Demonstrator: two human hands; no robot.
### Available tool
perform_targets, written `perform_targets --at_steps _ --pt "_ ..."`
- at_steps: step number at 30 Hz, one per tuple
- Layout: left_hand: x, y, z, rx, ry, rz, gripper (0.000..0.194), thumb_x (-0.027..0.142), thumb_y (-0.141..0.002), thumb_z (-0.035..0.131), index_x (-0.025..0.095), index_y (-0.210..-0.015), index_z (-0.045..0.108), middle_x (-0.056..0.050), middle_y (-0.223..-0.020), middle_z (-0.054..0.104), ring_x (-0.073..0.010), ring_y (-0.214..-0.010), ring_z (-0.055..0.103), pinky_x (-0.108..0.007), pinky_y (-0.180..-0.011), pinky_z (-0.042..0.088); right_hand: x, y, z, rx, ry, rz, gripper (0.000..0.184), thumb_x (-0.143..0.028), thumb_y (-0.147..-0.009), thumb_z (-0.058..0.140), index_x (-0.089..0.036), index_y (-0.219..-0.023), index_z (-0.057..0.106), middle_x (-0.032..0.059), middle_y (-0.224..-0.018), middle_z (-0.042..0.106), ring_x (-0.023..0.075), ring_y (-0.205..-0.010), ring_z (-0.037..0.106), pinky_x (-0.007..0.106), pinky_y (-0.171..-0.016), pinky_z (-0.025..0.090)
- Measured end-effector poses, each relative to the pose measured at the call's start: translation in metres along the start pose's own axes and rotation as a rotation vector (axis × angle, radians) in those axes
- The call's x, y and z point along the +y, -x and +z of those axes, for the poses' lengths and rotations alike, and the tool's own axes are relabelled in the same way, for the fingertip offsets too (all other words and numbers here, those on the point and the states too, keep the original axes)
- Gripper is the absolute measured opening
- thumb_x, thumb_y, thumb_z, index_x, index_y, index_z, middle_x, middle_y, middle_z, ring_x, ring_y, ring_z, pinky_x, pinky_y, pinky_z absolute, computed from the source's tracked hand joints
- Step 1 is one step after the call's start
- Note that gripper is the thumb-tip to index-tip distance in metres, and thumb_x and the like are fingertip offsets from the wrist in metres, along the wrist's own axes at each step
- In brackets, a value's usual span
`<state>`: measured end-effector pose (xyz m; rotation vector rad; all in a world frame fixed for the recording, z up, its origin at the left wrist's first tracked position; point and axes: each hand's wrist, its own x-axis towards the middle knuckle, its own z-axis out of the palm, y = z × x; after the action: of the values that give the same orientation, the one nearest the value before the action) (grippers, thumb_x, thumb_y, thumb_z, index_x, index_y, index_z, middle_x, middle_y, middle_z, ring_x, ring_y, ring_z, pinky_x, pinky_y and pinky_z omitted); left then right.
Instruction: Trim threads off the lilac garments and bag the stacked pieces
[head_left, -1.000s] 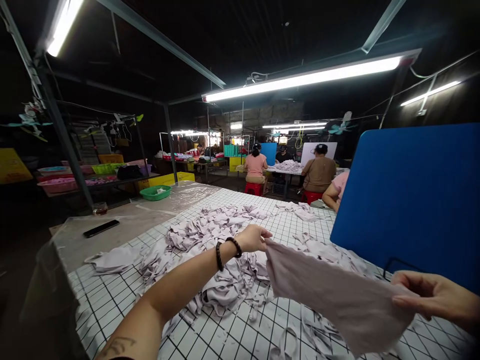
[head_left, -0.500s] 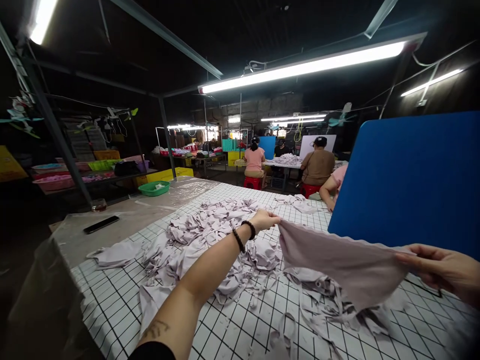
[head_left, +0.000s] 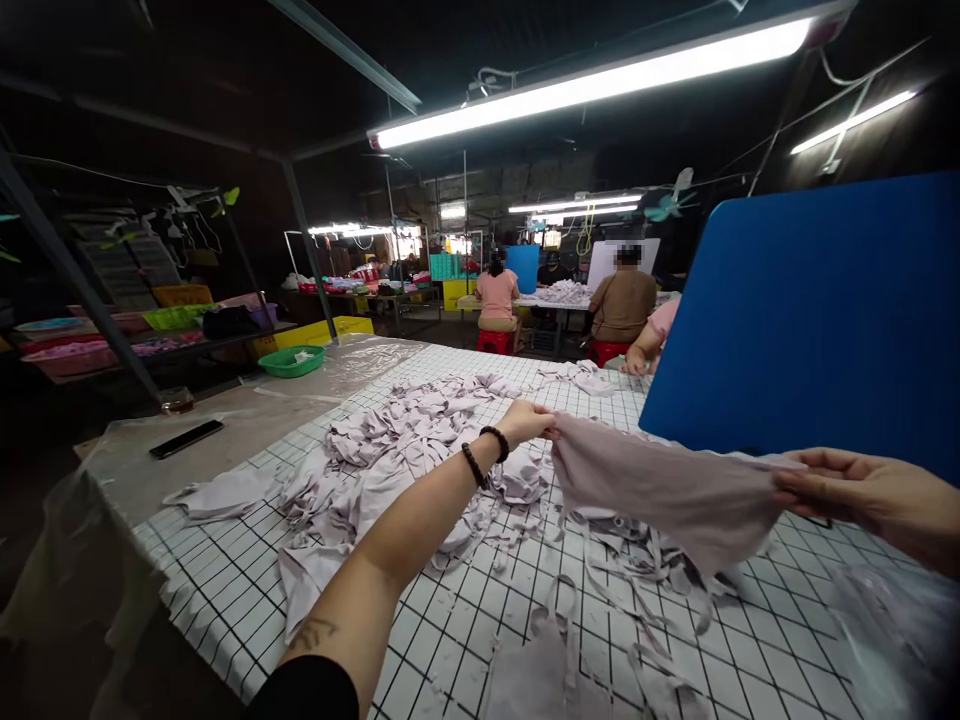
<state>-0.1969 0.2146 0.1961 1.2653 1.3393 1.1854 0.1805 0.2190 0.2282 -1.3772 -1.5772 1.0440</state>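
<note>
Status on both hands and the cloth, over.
Left hand and right hand pinching fabric piece, stretched between them. Fabric scraps below. Blue board behind.

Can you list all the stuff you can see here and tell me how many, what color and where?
held cloth: one, pale mauve, stretched between both hands
cloth pile: too many pieces to count, pale mauve, mid-table
table: one, white with black grid, in front
phone: one, black, table's left side
glass: one, brownish inside, behind the phone
basin: one, green, table's far left
board: one, blue, right
red stools: two, red, background
co-workers: at least four, background and behind the board
bracelets: two, dark, left wrist
left hand: one, center
right hand: one, right
</note>
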Motion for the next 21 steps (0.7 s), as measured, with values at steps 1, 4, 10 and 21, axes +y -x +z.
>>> perform_targets --at_steps 1,4,10,21 --pt "-0.001 0.001 0.000 0.006 -0.007 -0.006 0.009 0.009 -0.076 0.061 0.006 -0.067 0.061 -0.003 -0.056 0.061 -0.0095 -0.056 0.063 -0.024 -0.065 0.055 -0.002 0.002 0.001 -0.071 -0.070 0.080 0.017 -0.022 -0.062 0.077 -0.017 -0.077 0.072 0.0216 -0.090 0.069 0.0284 -0.074 0.069 0.032 -0.062 0.057" --pt "-0.006 0.009 0.002 0.008 -0.026 -0.026 0.011 0.013 -0.078 0.061 0.005 -0.069 0.061 -0.002 -0.055 0.061 -0.0084 -0.055 0.061 -0.024 -0.068 0.054 0.000 0.014 0.004 -0.085 -0.169 0.177 0.012 -0.016 -0.072 0.070 -0.012 -0.083 0.067 0.0186 -0.090 0.069 0.0242 -0.078 0.069 0.032 -0.072 0.053" --pt "-0.063 0.071 0.002 -0.080 -0.139 -0.018 0.016 0.022 -0.076 0.064 0.008 -0.085 0.065 -0.005 -0.074 0.068 -0.0105 -0.070 0.064 -0.024 -0.072 0.052 0.038 0.080 0.013 -0.170 0.087 0.093 0.039 -0.029 -0.073 0.068 0.000 -0.101 0.063 0.0111 -0.088 0.069 0.0187 -0.086 0.065 0.033 -0.082 0.046" --pt "-0.149 0.217 0.005 -0.157 -0.417 0.015 0.020 0.027 -0.078 0.055 0.015 -0.090 0.067 -0.005 -0.091 0.070 -0.0151 -0.077 0.065 -0.025 -0.068 0.052 0.141 0.214 0.063 -0.339 0.102 0.193 0.038 -0.053 -0.073 0.066 -0.018 -0.088 0.068 0.0088 -0.103 0.069 0.0257 -0.099 0.062 0.041 -0.091 0.048"
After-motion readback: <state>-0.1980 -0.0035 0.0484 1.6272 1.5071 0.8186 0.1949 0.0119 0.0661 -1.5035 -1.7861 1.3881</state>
